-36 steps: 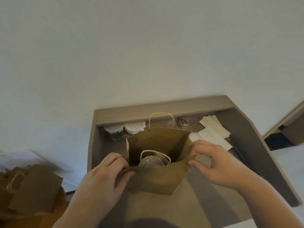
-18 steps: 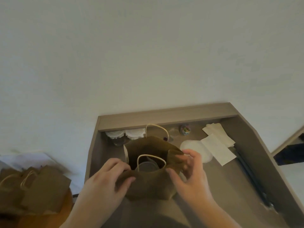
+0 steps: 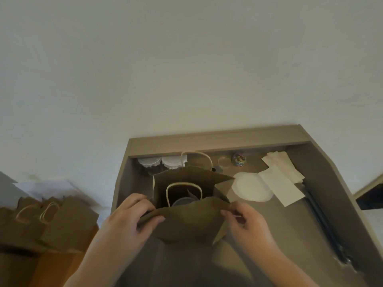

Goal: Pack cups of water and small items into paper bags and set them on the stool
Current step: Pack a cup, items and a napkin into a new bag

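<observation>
- I see the left grip (image 3: 128,220) and right grip (image 3: 246,222) each pinching the rim of the brown paper bag (image 3: 186,224), upright on the grey worktop (image 3: 290,224).
- A cup (image 3: 183,201) sits inside; plain white wall (image 3: 186,69) behind.

One open paper bag (image 3: 186,224) with one cup (image 3: 183,201) inside. Two lidded cups (image 3: 172,162) at the back, side by side. Two white napkins (image 3: 280,187), one round white disc (image 3: 250,189), one small colourful item (image 3: 238,160). At the left — at least three more bags (image 3: 68,224) (exact number is unclear).
</observation>
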Demonstrator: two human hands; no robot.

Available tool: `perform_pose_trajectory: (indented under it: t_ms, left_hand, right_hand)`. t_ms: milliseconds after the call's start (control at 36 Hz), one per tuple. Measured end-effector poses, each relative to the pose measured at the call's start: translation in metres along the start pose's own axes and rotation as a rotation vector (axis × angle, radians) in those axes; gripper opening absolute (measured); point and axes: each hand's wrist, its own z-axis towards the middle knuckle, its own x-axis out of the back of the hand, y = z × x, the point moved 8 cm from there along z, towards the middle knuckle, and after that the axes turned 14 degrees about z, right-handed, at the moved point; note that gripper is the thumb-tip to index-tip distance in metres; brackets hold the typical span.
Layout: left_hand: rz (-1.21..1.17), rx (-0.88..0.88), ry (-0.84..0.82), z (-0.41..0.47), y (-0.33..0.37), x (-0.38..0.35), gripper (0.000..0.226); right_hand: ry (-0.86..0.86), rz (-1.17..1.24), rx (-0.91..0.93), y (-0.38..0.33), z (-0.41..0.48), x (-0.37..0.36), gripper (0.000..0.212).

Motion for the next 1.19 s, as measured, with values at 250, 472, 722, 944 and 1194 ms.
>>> perform_pose_trajectory:
  t_ms: [250, 472, 722, 944, 1194]
  left_hand:
    - [0.031, 0.005, 0.063, -0.003, -0.006, 0.007, 0.017]
    - [0.039, -0.018, 0.056, -0.007, -0.006, 0.003, 0.02]
    - [0.042, -0.092, 0.023, -0.009, 0.013, -0.001, 0.019]
    - [0.058, -0.122, 0.005, -0.007, 0.02, 0.002, 0.019]
    - [0.08, -0.162, -0.019, -0.007, 0.012, 0.002, 0.012]
  right_hand:
    - [-0.045, -0.068, 0.341, -0.022, 0.008, 0.008, 0.039]
    - [-0.016, -0.098, 0.371, -0.018, 0.013, 0.019, 0.018]
    - [-0.171, -0.165, 0.109, 0.034, -0.005, 0.005, 0.054]
    - [-0.227, -0.421, 0.108, 0.083, 0.004, -0.018, 0.064]
    - [-0.158, -0.465, 0.145, 0.111, 0.008, -0.023, 0.016]
